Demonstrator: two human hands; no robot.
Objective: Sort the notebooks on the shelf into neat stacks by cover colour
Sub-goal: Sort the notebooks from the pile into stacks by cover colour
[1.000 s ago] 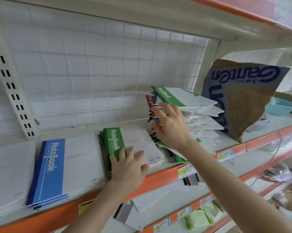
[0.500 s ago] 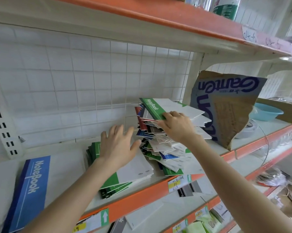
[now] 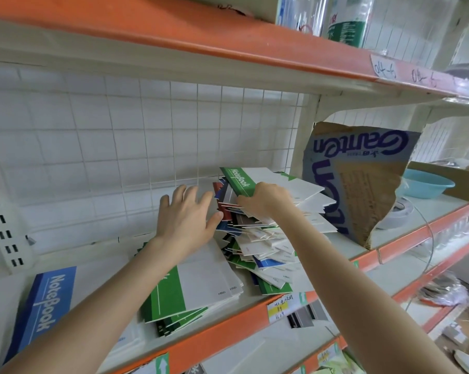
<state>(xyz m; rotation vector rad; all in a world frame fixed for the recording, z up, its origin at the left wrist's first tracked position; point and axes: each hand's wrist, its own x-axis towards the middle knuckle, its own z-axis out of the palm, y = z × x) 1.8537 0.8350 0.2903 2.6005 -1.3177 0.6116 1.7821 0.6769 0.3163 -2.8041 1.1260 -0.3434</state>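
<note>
Since the mixed heap of white-covered notebooks (image 3: 268, 244) lies loose and fanned at the right of the orange-edged metal shelf (image 3: 228, 327), both my hands are on it.

Head view, placement.
- Two sorted piles lie flat to the left of the heap.
- The stack of green-banded notebooks (image 3: 201, 287) is just beside the heap, under my left forearm.
- The stack of blue-banded notebooks (image 3: 47, 306) is further left, well apart from the heap.
- My reading: the colours run leftward so each copy pulled out has a short way to travel.
- The green stack is skewed, with lower copies jutting toward the shelf edge. It wants squaring.
- A torn brown cardboard sheet with blue lettering (image 3: 362, 190) stands tilted just right of the heap. It seems to wall the heap off from the next bay, where a pale blue plastic bowl (image 3: 427, 184) sits.

Head view, hands.
- My right hand (image 3: 265, 199) rests on the top green-banded notebook (image 3: 271, 179), which sits tilted at the crown of the heap.
- Its fingers are curled round the notebook's near edge and into the gap below, grasping it. I cannot tell whether one copy or several are in the grip.
- My left hand (image 3: 186, 220) is released, fingers straight and spread, holding nothing.
- It stands at the heap's left flank, thumb at the dark red and blue edges sticking out there. Touching or just short, I cannot tell.
- I judge it a brace, so the heap does not slide left when the top copy lifts.

Progress: early. Most of the heap is unsorted, with red, blue and green edges mixed through it.
</note>
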